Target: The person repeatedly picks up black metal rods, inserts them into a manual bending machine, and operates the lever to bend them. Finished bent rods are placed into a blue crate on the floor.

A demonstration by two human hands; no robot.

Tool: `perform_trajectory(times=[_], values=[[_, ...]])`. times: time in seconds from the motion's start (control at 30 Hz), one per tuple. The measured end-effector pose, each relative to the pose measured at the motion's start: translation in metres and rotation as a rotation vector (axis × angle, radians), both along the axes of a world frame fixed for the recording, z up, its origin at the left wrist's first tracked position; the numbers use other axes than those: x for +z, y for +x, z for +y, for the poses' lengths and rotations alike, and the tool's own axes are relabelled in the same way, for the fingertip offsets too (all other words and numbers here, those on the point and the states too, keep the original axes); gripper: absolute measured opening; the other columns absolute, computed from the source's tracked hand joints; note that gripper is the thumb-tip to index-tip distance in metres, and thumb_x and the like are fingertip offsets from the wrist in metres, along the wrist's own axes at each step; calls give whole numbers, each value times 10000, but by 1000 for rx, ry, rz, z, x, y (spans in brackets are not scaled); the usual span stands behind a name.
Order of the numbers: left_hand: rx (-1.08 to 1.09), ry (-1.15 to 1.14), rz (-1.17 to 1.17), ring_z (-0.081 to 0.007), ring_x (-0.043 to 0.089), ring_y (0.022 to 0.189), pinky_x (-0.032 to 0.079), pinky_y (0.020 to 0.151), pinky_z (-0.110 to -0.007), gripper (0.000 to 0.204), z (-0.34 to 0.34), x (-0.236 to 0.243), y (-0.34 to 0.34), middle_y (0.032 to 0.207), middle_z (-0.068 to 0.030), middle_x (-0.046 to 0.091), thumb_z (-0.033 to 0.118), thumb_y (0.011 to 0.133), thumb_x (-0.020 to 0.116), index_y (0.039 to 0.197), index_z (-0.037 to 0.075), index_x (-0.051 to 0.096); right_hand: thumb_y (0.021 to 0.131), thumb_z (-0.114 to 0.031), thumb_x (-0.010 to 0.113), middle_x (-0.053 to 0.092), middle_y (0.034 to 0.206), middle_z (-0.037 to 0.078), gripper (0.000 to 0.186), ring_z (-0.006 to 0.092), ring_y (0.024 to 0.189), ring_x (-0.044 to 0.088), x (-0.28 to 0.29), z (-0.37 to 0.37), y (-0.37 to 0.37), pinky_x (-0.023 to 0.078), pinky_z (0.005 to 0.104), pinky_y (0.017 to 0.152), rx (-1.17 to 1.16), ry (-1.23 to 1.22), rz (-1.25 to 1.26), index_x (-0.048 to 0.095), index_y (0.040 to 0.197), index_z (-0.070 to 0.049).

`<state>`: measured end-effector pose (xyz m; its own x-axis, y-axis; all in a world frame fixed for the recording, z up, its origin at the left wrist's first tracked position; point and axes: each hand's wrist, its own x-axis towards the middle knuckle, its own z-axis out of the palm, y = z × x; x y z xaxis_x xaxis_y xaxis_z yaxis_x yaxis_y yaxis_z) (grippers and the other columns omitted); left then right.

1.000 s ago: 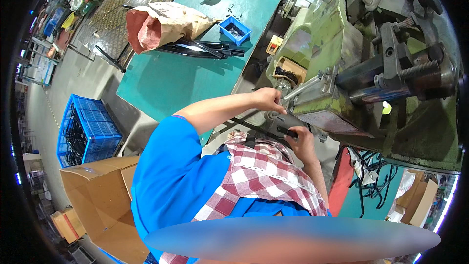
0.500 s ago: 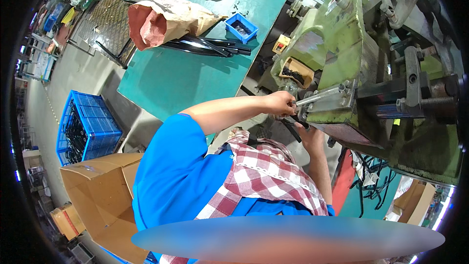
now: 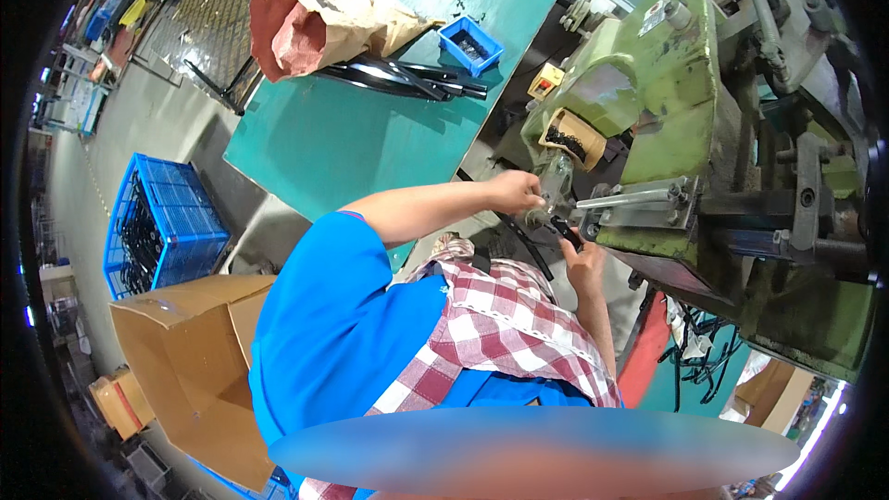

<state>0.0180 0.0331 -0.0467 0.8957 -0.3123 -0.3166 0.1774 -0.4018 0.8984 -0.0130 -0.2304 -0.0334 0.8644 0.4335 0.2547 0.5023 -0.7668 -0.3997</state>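
Note:
My left hand [image 3: 515, 191] is closed beside the metal fixture [image 3: 556, 187] on the green machine [image 3: 681, 125]; what its fingertips hold, if anything, is too small to make out. My right hand [image 3: 582, 259], just below it, grips a black bar [image 3: 565, 230] at the fixture. A long black strip [image 3: 526, 245] slants down to the left of that hand. Just above the fixture, a tan tray [image 3: 572, 137] of small black parts rests on the machine, and a yellow switch box [image 3: 545, 81] is mounted further up.
A green table [image 3: 306, 139] carries a paper sack [image 3: 338, 23], black bars [image 3: 407, 81] and a blue bin [image 3: 470, 44]. At left are a blue crate [image 3: 190, 218] and open cardboard box [image 3: 185, 361]. At lower right, black frames [image 3: 704, 361] lie beside a red surface [image 3: 641, 352].
My left hand moved right onto the fixture, then drew back slightly left and up. My right hand has risen toward the fixture with the black bar. The view has shifted slightly.

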Motion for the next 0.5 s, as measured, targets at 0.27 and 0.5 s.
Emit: perform_trajectory(times=[0.27, 0.5], values=[[140, 891, -333, -317, 620, 938, 502, 781, -446, 175, 104, -19, 9, 990, -126, 617, 116, 811, 552, 969, 108, 626, 813, -196, 696, 662, 853, 165, 271, 288, 790, 629, -5, -3, -10, 468, 373, 737, -18, 62, 79, 661, 1017, -21], [433, 1296, -473, -259, 595, 918, 461, 778, -407, 148, 210, -48, 46, 963, -74, 555, 151, 882, 499, 1016, 139, 560, 810, -219, 729, 617, 1104, 223, 394, 390, 1060, 562, 49, 12, -15, 419, 428, 930, -39, 78, 153, 626, 1136, -22]])
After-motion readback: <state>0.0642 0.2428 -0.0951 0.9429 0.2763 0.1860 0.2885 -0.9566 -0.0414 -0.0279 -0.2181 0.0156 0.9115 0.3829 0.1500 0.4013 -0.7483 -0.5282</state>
